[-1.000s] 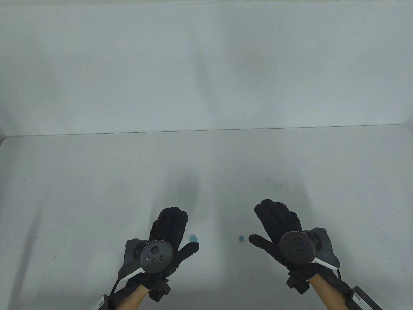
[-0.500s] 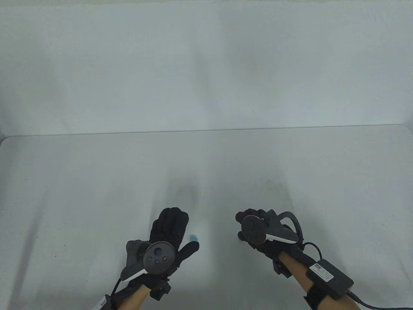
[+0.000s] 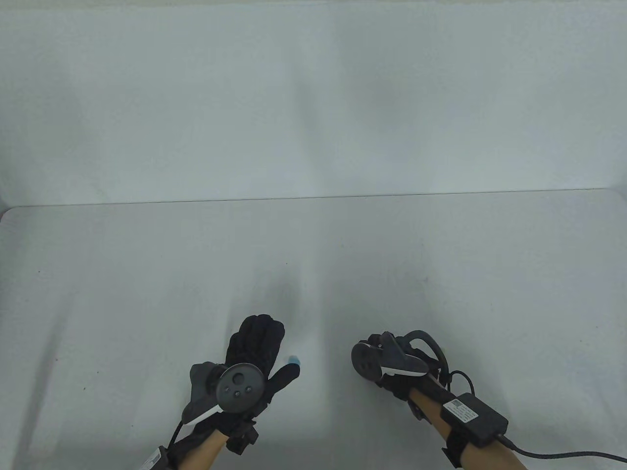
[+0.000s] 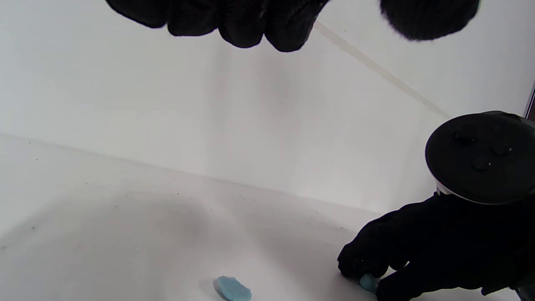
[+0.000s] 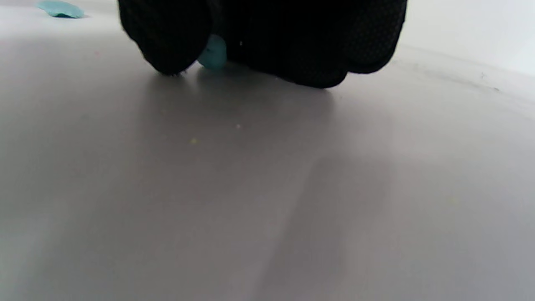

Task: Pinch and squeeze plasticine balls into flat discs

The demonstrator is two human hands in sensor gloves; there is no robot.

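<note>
A small blue plasticine ball [image 5: 213,52] sits at the table surface, pinched between my right hand's thumb and fingers [image 5: 317,54]. It also shows in the left wrist view [image 4: 368,282]. In the table view my right hand [image 3: 372,362] is turned on its side and hides the ball. A flattened blue disc [image 4: 232,288] lies on the table left of it, and shows just beside my left thumb in the table view [image 3: 294,361]. My left hand [image 3: 277,348] is spread open and holds nothing.
The white table [image 3: 147,293] ends at a far edge against a white wall [image 3: 313,98]. A cable and a black box on my right forearm [image 3: 472,416] trail off to the right.
My right hand has rolled onto its side, come down over the small ball and closed its thumb and fingers on it. My left hand has stayed nearly still.
</note>
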